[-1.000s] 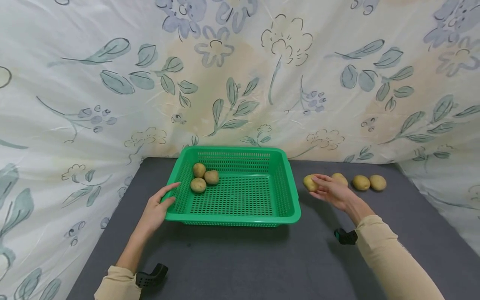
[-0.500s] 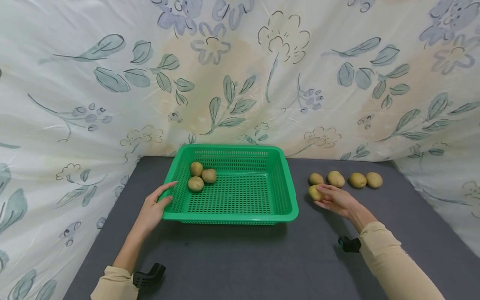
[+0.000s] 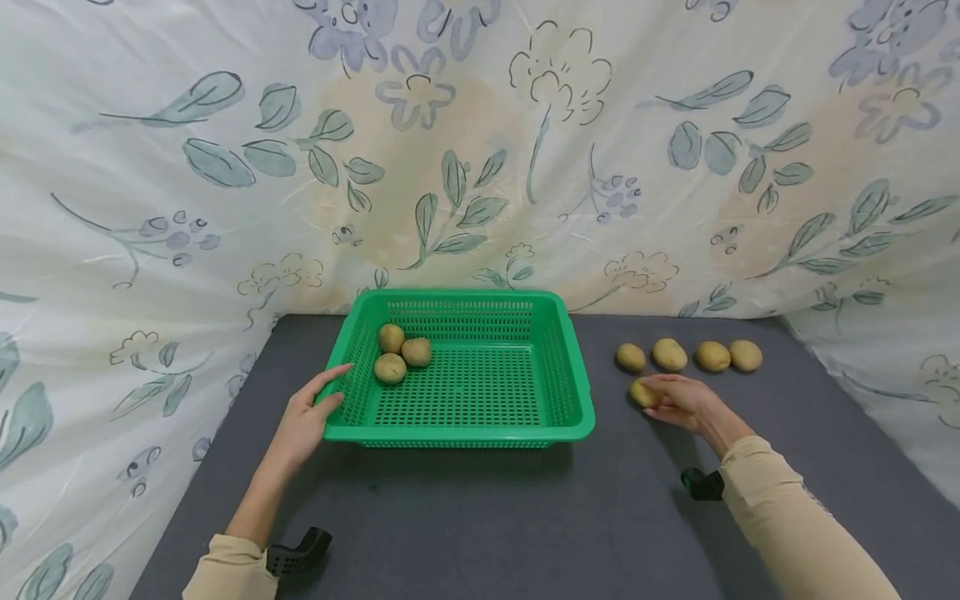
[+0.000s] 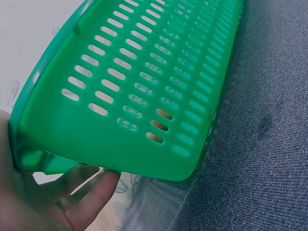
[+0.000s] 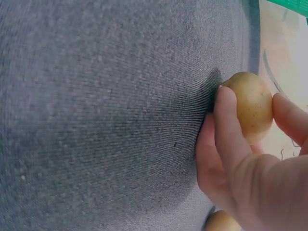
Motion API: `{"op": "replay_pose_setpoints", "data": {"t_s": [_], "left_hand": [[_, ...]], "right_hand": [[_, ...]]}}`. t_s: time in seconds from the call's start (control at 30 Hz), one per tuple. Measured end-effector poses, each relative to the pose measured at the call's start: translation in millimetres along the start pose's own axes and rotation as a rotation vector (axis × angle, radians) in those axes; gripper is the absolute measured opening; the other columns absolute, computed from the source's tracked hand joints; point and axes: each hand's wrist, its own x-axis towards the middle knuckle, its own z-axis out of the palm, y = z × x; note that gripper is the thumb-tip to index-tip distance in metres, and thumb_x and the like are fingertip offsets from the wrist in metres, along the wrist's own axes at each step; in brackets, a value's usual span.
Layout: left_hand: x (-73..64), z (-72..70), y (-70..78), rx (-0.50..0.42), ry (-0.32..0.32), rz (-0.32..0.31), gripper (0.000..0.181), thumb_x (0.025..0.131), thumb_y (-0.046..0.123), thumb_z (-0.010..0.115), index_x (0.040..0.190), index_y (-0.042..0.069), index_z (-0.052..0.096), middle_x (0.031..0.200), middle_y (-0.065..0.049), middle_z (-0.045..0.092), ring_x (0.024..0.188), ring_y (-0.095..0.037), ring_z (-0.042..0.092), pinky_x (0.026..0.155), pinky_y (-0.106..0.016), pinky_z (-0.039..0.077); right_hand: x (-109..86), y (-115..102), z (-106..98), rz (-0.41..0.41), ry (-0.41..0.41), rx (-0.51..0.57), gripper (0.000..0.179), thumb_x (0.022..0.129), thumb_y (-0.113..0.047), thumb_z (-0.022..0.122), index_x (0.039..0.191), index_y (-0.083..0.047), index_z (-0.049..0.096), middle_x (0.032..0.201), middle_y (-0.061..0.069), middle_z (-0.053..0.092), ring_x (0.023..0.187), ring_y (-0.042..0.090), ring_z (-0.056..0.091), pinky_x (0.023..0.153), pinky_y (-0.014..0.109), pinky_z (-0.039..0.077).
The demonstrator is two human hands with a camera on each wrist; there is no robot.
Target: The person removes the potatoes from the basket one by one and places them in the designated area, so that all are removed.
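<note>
A green perforated plastic basket [image 3: 457,435] stands mid-table, with three potatoes [image 3: 389,368] together in its left part. My left hand [image 3: 303,421] grips the basket's left rim; in the left wrist view its fingers [image 4: 94,197] curl under the rim. To the right of the basket, my right hand [image 3: 686,404] pinches a yellowish potato [image 5: 252,103] between thumb and fingers, low over the cloth. Part of that potato is hidden by the fingers. Just behind it lies another potato [image 3: 630,357].
Several potatoes stretch in a row along the back right, among them one [image 3: 670,355] near the middle and one [image 3: 746,356] at the right end. Dark grey cloth [image 3: 480,533] covers the table. A floral curtain [image 3: 450,167] hangs behind and at both sides.
My right hand has moved slightly right and toward me with the potato, bringing the row behind it into full sight. The left hand keeps its grip on the basket rim.
</note>
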Motion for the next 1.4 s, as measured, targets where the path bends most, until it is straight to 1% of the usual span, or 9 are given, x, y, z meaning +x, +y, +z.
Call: {"op": "replay_pose_setpoints", "data": {"t_s": [0.27, 0.37, 0.57, 0.63, 0.77, 0.93, 1.17, 1.27, 1.4], "left_hand": [[-1.0, -0.1, 2.2, 0.003, 0.004, -0.002, 0.044, 0.102, 0.009, 0.042, 0.146, 0.006, 0.039, 0.152, -0.020, 0.025, 0.139, -0.039, 0.017, 0.106, -0.059, 0.021], [-1.4, -0.1, 3.4, 0.008, 0.002, -0.003, 0.044, 0.102, 0.009, 0.042, 0.146, 0.006, 0.038, 0.152, -0.021, 0.024, 0.139, -0.039, 0.016, 0.106, -0.060, 0.020], [-1.4, 0.6, 1.1, 0.007, 0.003, -0.001, 0.044, 0.102, 0.008, 0.042, 0.146, 0.006, 0.038, 0.152, -0.020, 0.025, 0.139, -0.039, 0.017, 0.106, -0.060, 0.020], [-0.7, 0.8, 0.4, 0.004, 0.004, 0.003, 0.044, 0.102, 0.008, 0.043, 0.146, 0.006, 0.038, 0.152, -0.019, 0.025, 0.139, -0.039, 0.017, 0.106, -0.060, 0.020], [-0.1, 0.5, 1.5, 0.001, 0.003, 0.001, 0.044, 0.102, 0.008, 0.042, 0.146, 0.006, 0.038, 0.152, -0.020, 0.024, 0.139, -0.039, 0.016, 0.106, -0.060, 0.019], [-0.7, 0.4, 2.6, -0.004, 0.004, -0.004, 0.044, 0.102, 0.008, 0.042, 0.146, 0.006, 0.038, 0.152, -0.020, 0.024, 0.140, -0.039, 0.016, 0.106, -0.060, 0.019], [-0.7, 1.3, -2.7, -0.001, 0.006, -0.001, 0.044, 0.102, 0.009, 0.042, 0.146, 0.006, 0.038, 0.152, -0.019, 0.025, 0.139, -0.039, 0.017, 0.106, -0.060, 0.020], [0.4, 1.1, -3.6, -0.003, 0.003, 0.004, 0.044, 0.102, 0.009, 0.042, 0.146, 0.006, 0.038, 0.152, -0.019, 0.025, 0.139, -0.039, 0.017, 0.106, -0.060, 0.020], [1.0, 0.8, -3.5, -0.009, 0.004, 0.005, 0.044, 0.102, 0.009, 0.042, 0.146, 0.006, 0.038, 0.152, -0.019, 0.025, 0.139, -0.038, 0.017, 0.106, -0.060, 0.020]], "right_hand": [[-3.7, -2.2, 3.3, -0.008, 0.029, -0.053, 0.044, 0.097, -0.018, 0.057, 0.132, 0.004, 0.042, 0.106, 0.015, 0.038, 0.077, 0.015, 0.054, 0.074, 0.029, 0.055], [-4.1, -2.1, 3.3, -0.007, 0.038, -0.082, 0.051, 0.097, -0.021, 0.057, 0.136, 0.005, 0.038, 0.106, 0.016, 0.033, 0.080, 0.017, 0.049, 0.075, 0.030, 0.055], [-3.4, -1.5, -2.7, 0.013, 0.096, -0.111, 0.074, 0.097, -0.032, 0.054, 0.149, 0.006, 0.018, 0.109, 0.020, 0.033, 0.088, 0.023, 0.047, 0.079, 0.034, 0.054], [-4.4, -1.1, -6.6, 0.013, 0.098, -0.106, 0.079, 0.097, -0.036, 0.051, 0.150, 0.006, 0.010, 0.112, 0.021, 0.033, 0.091, 0.024, 0.047, 0.080, 0.035, 0.054], [-7.3, -0.1, -12.0, 0.008, 0.071, -0.107, 0.081, 0.099, -0.039, 0.046, 0.150, 0.006, 0.002, 0.111, 0.021, 0.034, 0.087, 0.021, 0.049, 0.080, 0.032, 0.054], [-8.9, 1.9, -15.7, -0.004, 0.048, -0.127, 0.078, 0.100, -0.038, 0.041, 0.149, 0.009, 0.002, 0.110, 0.021, 0.034, 0.083, 0.019, 0.052, 0.079, 0.031, 0.054], [-9.8, 0.9, -30.1, -0.006, 0.065, -0.120, 0.076, 0.100, -0.044, 0.033, 0.149, 0.009, 0.010, 0.127, 0.034, 0.029, 0.107, 0.034, 0.048, 0.084, 0.038, 0.052], [-11.6, -1.3, -39.3, -0.007, 0.082, -0.097, 0.077, 0.100, -0.047, 0.032, 0.149, 0.008, 0.011, 0.131, 0.032, 0.031, 0.103, 0.030, 0.053, 0.083, 0.038, 0.052], [-12.4, -3.7, -48.9, -0.047, 0.092, -0.104, 0.078, 0.099, -0.050, 0.032, 0.151, 0.005, 0.012, 0.125, 0.022, 0.040, 0.085, 0.012, 0.058, 0.083, 0.037, 0.052]]}}
